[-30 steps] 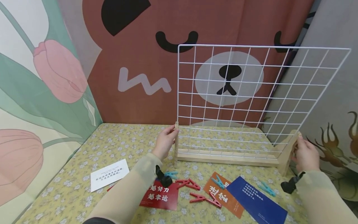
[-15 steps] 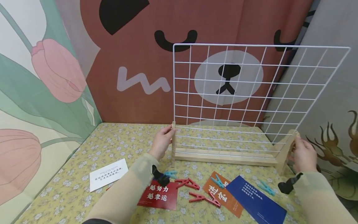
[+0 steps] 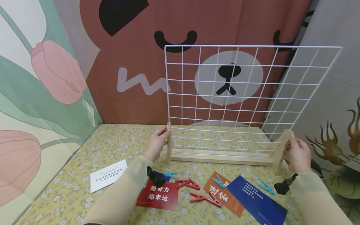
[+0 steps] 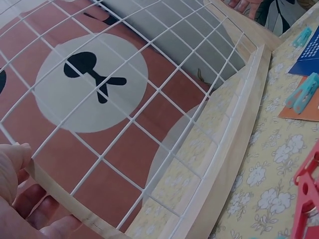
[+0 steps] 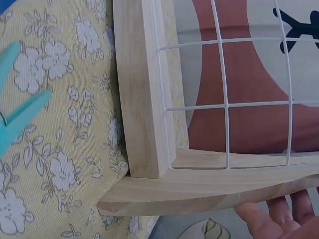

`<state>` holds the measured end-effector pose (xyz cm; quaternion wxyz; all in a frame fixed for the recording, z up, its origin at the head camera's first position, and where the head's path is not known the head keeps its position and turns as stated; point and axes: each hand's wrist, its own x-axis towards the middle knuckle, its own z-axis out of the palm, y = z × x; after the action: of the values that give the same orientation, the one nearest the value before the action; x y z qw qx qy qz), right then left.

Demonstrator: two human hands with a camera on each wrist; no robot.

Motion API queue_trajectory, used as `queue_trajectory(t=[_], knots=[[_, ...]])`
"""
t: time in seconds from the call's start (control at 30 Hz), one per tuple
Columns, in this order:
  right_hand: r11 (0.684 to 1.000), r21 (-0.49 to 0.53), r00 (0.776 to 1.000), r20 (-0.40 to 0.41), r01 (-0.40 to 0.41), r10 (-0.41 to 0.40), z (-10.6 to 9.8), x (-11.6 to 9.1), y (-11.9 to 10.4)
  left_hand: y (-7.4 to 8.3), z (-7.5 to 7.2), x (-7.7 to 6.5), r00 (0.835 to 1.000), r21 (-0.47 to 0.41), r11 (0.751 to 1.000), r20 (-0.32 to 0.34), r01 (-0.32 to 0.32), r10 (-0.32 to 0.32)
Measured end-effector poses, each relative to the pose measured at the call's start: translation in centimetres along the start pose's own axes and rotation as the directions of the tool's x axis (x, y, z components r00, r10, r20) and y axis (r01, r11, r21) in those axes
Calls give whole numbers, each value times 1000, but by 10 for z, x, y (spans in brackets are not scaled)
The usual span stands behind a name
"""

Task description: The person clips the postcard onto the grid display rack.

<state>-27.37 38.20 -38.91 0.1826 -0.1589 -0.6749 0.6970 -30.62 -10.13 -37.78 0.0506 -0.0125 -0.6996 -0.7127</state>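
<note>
A white wire grid [image 3: 253, 46] stands upright in a pale wooden stand [image 3: 219, 158]. My left hand [image 3: 156, 144] pinches the top of the stand's left side piece [image 3: 169, 147], thumb on the near face and fingers behind. On the opposite end, my right hand [image 3: 300, 155] grips the upper edge of the right side piece [image 3: 280, 153]. In the right wrist view, fingertips [image 5: 249, 211] press against the outer face of that curved piece. The left wrist view has my thumb and fingers around the wood's edge at lower left. The wooden base bar runs along the tablecloth.
In front of the stand lie a red card [image 3: 158, 200], an orange card [image 3: 225, 195], a blue card [image 3: 257, 200] and a white card [image 3: 108, 175]. Red clothespins [image 3: 198, 197] and teal clothespins [image 3: 266, 187] are scattered among them. A bear-print cloth [image 3: 126, 106] hangs behind.
The stand with its grid has slid left across the table, both hands moving along with it and keeping their grip. Cards and clothespins have stayed in place.
</note>
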Motion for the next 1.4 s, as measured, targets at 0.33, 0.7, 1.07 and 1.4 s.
queue_trajectory(t=[0.33, 0.7, 1.07, 1.4], knots=[[998, 49, 999, -21, -34, 35, 15, -4, 0, 1, -17, 0, 1000, 23, 1000, 3, 17, -17], [999, -25, 999, -41, -27, 25, 38, -14, -3, -1, -40, 2, 1000, 14, 1000, -2, 22, -22], [998, -54, 999, -34, -16, 14, 50, -18, -3, 2, -57, 1, 999, 55, 998, -11, 40, -40], [996, -84, 1000, -25, 0, -2, 59, -23, -1, 5, -68, 0, 999, 73, 996, -28, 45, -43]])
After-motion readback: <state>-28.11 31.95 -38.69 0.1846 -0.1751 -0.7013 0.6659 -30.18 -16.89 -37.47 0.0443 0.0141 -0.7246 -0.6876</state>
